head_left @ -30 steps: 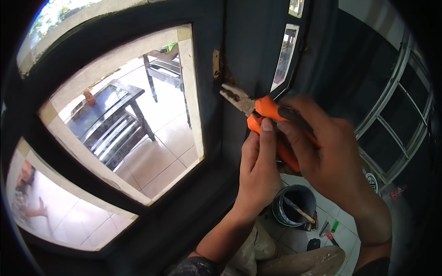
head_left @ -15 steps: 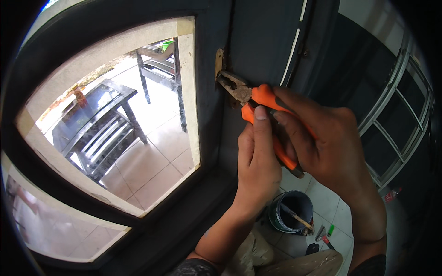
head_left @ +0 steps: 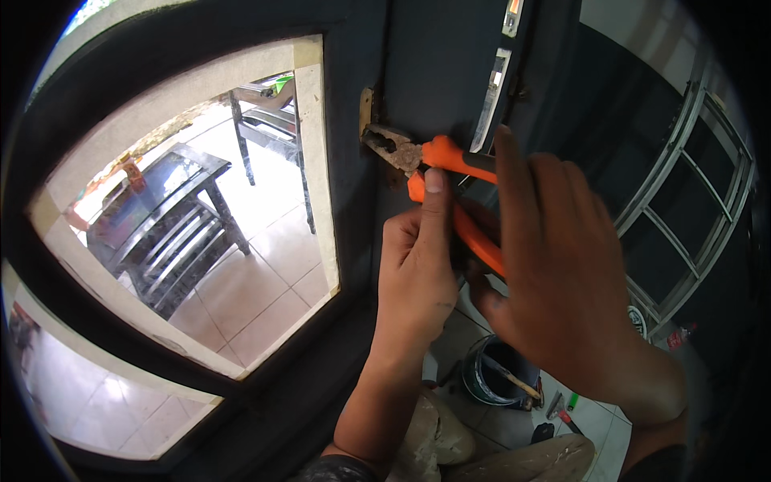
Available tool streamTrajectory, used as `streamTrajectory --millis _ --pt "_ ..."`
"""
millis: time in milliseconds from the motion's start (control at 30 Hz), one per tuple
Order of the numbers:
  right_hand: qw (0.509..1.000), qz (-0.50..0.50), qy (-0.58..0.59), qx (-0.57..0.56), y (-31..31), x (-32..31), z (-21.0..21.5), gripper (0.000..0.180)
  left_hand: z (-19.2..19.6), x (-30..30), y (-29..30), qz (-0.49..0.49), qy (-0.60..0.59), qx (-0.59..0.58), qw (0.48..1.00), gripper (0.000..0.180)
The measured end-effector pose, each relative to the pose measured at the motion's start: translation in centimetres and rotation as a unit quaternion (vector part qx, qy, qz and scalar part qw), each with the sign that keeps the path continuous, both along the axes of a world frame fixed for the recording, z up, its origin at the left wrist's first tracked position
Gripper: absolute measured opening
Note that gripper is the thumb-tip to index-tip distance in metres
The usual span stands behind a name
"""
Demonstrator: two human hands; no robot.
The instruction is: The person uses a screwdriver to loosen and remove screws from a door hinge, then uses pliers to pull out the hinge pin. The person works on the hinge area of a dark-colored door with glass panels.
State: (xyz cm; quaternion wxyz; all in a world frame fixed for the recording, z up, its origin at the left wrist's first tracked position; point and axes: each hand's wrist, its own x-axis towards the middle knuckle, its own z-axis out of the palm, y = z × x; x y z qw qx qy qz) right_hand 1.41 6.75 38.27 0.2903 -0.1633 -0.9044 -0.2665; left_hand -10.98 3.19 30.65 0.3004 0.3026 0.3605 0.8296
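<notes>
A pair of pliers (head_left: 408,155) with orange and black handles has its worn jaws at the lower end of a small brass-coloured plate (head_left: 366,110) on the edge of the dark door frame (head_left: 438,76). My left hand (head_left: 418,273) is closed at the pliers, its thumb lying up along the lower handle near the pivot. My right hand (head_left: 566,273) is at the handles with fingers stretched upward and the thumb lower down, not wrapped round them. The upper handle's end meets the edge of this hand. What the jaws bite on is too small to tell.
Below stands a dark bucket (head_left: 490,386) with a brush (head_left: 514,376) across it. A red-handled scraper (head_left: 566,418) lies on the tiles. At left is a glass pane edged with masking tape (head_left: 317,161); a metal grille (head_left: 683,217) and a bottle (head_left: 681,333) are at right.
My right hand has loosened from the handles, its fingers straightening upward. The left hand keeps its place at the pliers. The whole view has shifted slightly.
</notes>
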Motion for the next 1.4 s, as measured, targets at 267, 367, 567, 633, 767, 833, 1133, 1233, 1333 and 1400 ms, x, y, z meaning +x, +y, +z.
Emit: streamTrajectory --millis 267,367,567,633,767,833,1133,1233,1333,1400 --pt "0.991 -0.026 0.014 0.132 1.7 -2.6 0.9 0.033 0.1 0.2 -1.9 0.069 0.072 -0.052 0.994 0.072" --pt "0.995 -0.022 -0.024 0.097 1.4 -2.2 1.8 0.035 -1.1 -0.8 -3.0 -0.032 0.063 -0.088 0.994 0.085" --pt "0.991 0.012 -0.09 -0.098 1.0 -1.7 4.8 0.068 0.2 1.0 0.6 -0.249 -0.084 0.14 0.955 0.078" --pt "0.984 0.023 -0.101 -0.146 1.3 -1.8 5.8 0.068 0.4 1.1 0.6 -0.269 -0.112 0.172 0.941 0.072" --pt "0.99 0.027 -0.095 -0.104 1.4 -1.7 5.0 0.069 -0.3 0.2 1.3 -0.342 -0.206 0.263 0.878 0.069" --pt "0.997 -0.006 -0.071 -0.021 1.0 -1.8 3.8 0.072 0.6 0.4 1.6 -0.344 -0.207 0.281 0.872 0.071" --pt "0.95 0.033 -0.096 -0.295 1.2 -1.1 4.4 0.089 0.2 -1.2 3.5 -0.404 -0.184 0.376 0.813 0.053" --pt "0.967 0.032 -0.124 -0.222 0.0 -1.7 4.1 0.098 1.0 0.2 4.7 -0.35 -0.134 0.501 0.78 0.051" --pt "0.967 0.067 -0.098 -0.225 0.7 -2.5 3.6 0.099 0.7 -0.3 3.6 -0.273 -0.188 0.403 0.853 0.053" --pt "0.936 0.088 -0.088 -0.328 2.2 -1.3 4.6 0.089 1.1 0.1 2.6 -0.198 -0.189 0.269 0.924 0.054"
